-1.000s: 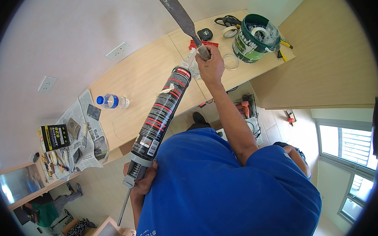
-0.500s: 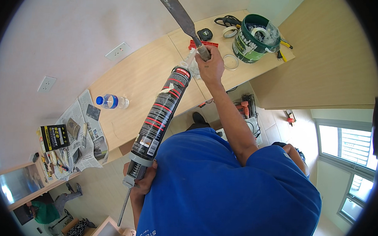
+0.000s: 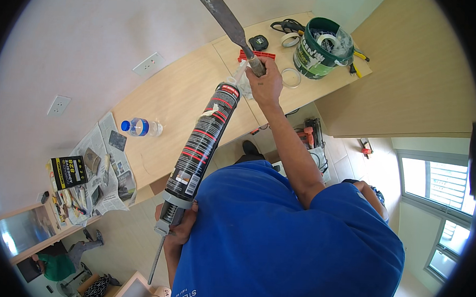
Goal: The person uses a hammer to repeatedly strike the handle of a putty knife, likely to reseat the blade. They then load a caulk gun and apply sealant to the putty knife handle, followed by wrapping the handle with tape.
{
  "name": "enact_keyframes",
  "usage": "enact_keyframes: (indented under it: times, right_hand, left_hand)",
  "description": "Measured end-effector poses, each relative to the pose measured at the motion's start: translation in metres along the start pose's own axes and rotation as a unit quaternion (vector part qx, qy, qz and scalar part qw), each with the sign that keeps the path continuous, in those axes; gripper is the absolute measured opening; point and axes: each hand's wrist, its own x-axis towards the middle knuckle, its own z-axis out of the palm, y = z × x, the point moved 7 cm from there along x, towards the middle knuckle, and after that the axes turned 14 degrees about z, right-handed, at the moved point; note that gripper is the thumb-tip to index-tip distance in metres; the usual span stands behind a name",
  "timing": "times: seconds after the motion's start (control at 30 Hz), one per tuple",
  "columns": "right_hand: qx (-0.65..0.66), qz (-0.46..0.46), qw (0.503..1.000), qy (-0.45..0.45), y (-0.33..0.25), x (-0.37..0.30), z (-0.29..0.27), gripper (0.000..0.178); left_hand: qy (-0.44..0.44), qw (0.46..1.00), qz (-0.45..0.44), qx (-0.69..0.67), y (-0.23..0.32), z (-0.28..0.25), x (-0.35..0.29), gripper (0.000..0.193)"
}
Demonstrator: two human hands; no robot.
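Dull-grey metal forms the flat blade of a scraper (image 3: 223, 18) at twelve o'clock, its worn, round handle (image 3: 257, 67) clamped in the right hand (image 3: 265, 86). At seven, the left hand (image 3: 186, 223) wraps, partly hidden, around a grey caulking gun (image 3: 177, 201), whose glossy black, red-striped cartridge (image 3: 202, 141) slants up towards twelve. Smooth pale-wood counter (image 3: 171, 95) opens wide between a blue-capped clear plastic bottle (image 3: 139, 127) near nine and a round green bucket (image 3: 310, 59) at one, the wood's front edge passing behind the cartridge.

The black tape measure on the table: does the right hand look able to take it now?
Probably not: the right hand looks close to the black tape measure, but its grip is closed around the scraper.
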Motion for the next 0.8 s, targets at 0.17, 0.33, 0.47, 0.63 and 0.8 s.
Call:
enact_keyframes:
  times: [0.17,0.33,0.47,0.63,0.8]
  right_hand:
    - [0.001,0.005,1.000,-0.004,0.0004,0.0004,-0.0004,0.038]
    - [-0.007,0.006,1.000,-0.004,0.0011,0.0007,-0.0005,0.038]
    - [-0.006,0.007,1.000,-0.004,0.0006,-0.0001,-0.0003,0.038]
    - [-0.005,0.000,1.000,-0.001,0.0012,-0.0001,-0.0003,0.038]
    - [-0.004,-0.009,1.000,0.002,0.0005,-0.0001,-0.0009,0.037]
  left_hand:
    - [-0.009,1.000,-0.011,0.008,-0.0034,-0.0012,-0.0016,0.015]
    - [-0.019,1.000,-0.002,0.014,-0.0006,-0.0008,0.0001,0.014]
    - [-0.013,1.000,-0.005,-0.005,-0.0013,-0.0003,0.0000,0.012]
    - [-0.013,0.999,-0.023,-0.022,0.0022,0.0017,0.0014,0.010]
    - [-0.012,0.999,-0.016,-0.028,0.0015,0.0017,0.0011,0.010]
